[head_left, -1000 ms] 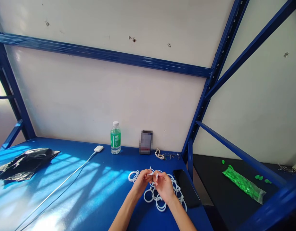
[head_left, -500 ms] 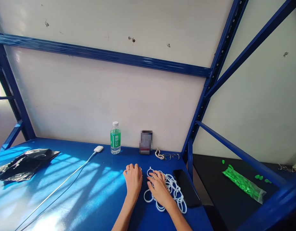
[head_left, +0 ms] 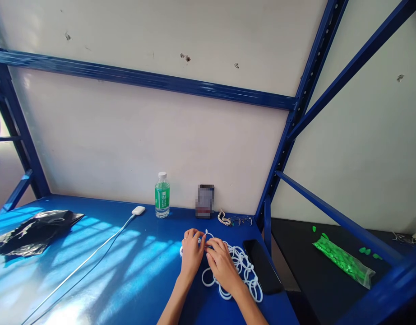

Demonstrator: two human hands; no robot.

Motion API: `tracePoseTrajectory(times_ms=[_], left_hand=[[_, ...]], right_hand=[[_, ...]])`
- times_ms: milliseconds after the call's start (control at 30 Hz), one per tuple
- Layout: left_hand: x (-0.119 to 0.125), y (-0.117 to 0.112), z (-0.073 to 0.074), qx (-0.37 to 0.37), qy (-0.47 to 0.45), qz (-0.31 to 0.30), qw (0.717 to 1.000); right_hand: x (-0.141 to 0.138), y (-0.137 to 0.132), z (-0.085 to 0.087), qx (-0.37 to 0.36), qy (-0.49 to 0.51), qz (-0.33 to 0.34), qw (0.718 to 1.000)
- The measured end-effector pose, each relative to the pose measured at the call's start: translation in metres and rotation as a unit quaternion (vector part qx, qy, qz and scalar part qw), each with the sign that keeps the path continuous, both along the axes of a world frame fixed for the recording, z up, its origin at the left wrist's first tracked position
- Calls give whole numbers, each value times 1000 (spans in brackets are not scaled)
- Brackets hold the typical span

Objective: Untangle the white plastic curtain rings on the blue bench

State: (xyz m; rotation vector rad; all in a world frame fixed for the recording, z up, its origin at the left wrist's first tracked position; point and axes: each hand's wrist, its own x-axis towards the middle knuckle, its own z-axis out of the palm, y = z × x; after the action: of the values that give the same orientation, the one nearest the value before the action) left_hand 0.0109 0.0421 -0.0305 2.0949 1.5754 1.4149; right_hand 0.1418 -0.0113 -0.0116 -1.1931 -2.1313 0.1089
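A pile of white rings [head_left: 243, 262], seemingly linked together, lies on the blue tabletop [head_left: 136, 280]. My left hand [head_left: 191, 253] is at the pile's left, fingers bent and pinching a white ring [head_left: 181, 251] that shows on its left side. Beside it, my right hand [head_left: 223, 264] reaches over the pile, with thumb and fingers drawn together on a ring [head_left: 208, 233] whose small tip sticks up between the hands. The fingertips almost meet, and they hide how the two rings join. A black phone [head_left: 263, 267] lies just right of the pile.
Along the wall stand a water bottle [head_left: 162, 198] and a blurred upright device [head_left: 204, 201], then a pale band [head_left: 223, 218] and eyeglasses [head_left: 241, 221]. Leftward are a white charger [head_left: 138, 210] with cable and a black bag [head_left: 39, 232]. A blue post [head_left: 282, 153] rises at right.
My left hand has shifted slightly right, up to the right hand, and a white ring now shows at its left. The right hand's fingers have closed in towards it.
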Motion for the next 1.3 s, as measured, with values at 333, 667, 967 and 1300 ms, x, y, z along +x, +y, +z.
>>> tracePoseTrajectory(times_ms=[333,667,967,1300], left_hand=[[3,-3,14,-122,-197,-185,955],[9,-5,18,-230,-324,-323,859],[13,-11,23,-349,-456,-405,712],[13,-11,21,-374,-577,-391,612]], right_hand=[[4,1,5,27,171,-58,983],[13,12,0,-175,358,-16,917],[8,8,5,-339,593,163,712],[-2,8,3,-342,673,188,628]])
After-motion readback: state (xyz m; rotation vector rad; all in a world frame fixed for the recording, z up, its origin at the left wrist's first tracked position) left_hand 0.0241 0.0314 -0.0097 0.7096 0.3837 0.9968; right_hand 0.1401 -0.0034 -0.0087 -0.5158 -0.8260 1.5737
